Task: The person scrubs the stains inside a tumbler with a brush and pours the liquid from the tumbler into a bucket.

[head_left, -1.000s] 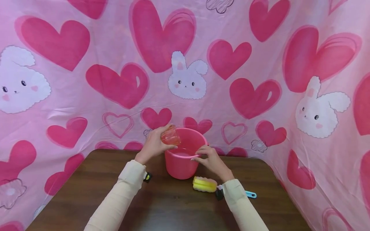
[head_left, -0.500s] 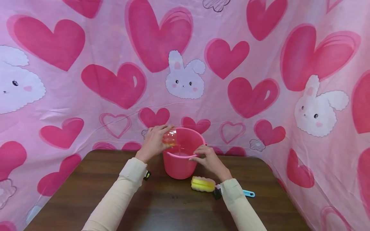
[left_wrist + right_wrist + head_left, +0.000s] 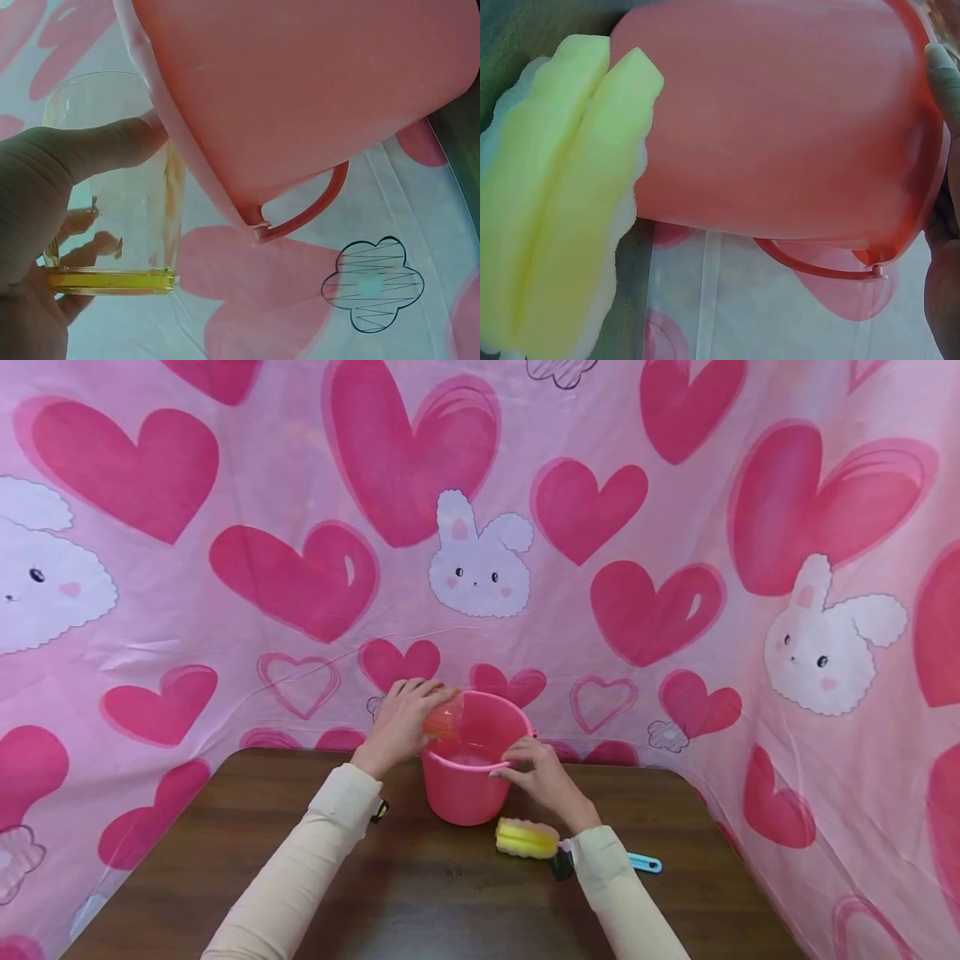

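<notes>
My left hand (image 3: 401,722) grips a clear drinking glass (image 3: 444,717), tipped on its side over the left part of a pink bucket's (image 3: 465,797) rim. In the left wrist view the thumb lies across the glass (image 3: 124,217), whose thick base looks yellowish. My right hand (image 3: 546,777) pinches the bucket's near right rim, thumb outside and fingers over the edge. The bucket stands upright on the table, and some liquid appears to lie in its bottom. Near my right wrist lies a sponge brush (image 3: 527,840) with a yellow head.
The brown wooden table (image 3: 420,902) carries a few small wet spots in front of the bucket. The brush's blue handle (image 3: 645,862) sticks out beyond my right sleeve. A pink cloth (image 3: 585,635) with hearts and rabbits hangs close behind and beside the table.
My left hand has rolled over, tipping the glass further toward the bucket's inside. The right hand keeps its hold on the rim. The head view has shifted slightly.
</notes>
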`<action>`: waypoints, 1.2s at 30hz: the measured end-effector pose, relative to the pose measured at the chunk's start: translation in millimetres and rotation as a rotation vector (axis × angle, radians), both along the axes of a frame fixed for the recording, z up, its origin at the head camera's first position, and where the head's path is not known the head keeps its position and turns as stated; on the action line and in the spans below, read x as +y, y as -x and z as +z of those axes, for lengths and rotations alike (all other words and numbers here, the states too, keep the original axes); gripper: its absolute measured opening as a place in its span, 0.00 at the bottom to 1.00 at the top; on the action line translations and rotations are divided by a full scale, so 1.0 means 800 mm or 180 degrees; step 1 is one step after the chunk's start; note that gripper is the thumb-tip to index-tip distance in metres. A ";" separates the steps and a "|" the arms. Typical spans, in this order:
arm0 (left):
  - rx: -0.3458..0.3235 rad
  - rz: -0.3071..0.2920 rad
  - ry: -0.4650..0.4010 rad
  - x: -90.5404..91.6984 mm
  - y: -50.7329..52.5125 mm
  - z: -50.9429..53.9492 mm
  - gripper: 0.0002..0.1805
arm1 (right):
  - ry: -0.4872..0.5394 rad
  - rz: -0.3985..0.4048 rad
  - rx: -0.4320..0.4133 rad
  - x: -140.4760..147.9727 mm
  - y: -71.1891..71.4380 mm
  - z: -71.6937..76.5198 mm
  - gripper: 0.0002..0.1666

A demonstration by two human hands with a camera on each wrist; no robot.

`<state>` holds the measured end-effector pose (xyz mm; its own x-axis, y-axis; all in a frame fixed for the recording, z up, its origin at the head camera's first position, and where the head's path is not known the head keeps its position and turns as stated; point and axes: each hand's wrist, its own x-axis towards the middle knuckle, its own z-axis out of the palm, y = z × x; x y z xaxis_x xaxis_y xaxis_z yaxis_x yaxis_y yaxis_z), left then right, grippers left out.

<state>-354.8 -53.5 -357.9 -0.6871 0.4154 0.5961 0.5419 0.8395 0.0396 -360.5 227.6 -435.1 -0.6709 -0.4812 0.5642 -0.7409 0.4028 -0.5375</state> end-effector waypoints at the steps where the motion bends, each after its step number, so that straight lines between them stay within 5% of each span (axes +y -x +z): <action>1: 0.0003 -0.0008 0.0042 0.001 0.000 0.001 0.47 | 0.0008 0.0000 -0.0008 0.000 0.001 -0.001 0.12; 11: 0.0369 -0.0197 0.0277 0.008 0.003 0.004 0.40 | 0.0027 0.0045 0.0071 -0.001 0.001 0.000 0.13; 24: 0.0456 -0.0150 0.0181 0.005 -0.004 -0.001 0.40 | 0.0056 -0.0029 0.0185 -0.003 -0.004 -0.003 0.13; 28: 0.0338 -0.0209 -0.0361 -0.005 -0.004 -0.007 0.45 | 0.0133 0.0016 0.0122 -0.004 -0.004 -0.002 0.13; 32: 0.0267 -0.0414 -0.1380 -0.020 -0.007 -0.021 0.47 | 0.0199 0.0050 0.0070 -0.004 -0.003 -0.004 0.13; 36: 0.0028 -0.0349 -0.2378 -0.035 -0.022 -0.040 0.45 | 0.0206 0.0017 0.0073 -0.003 -0.003 -0.006 0.13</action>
<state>-337.3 -81.3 -389.8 -0.6591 -0.0356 0.7513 0.6237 0.5323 0.5724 -358.3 224.9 -439.8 -0.6551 -0.4467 0.6094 -0.7553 0.3638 -0.5452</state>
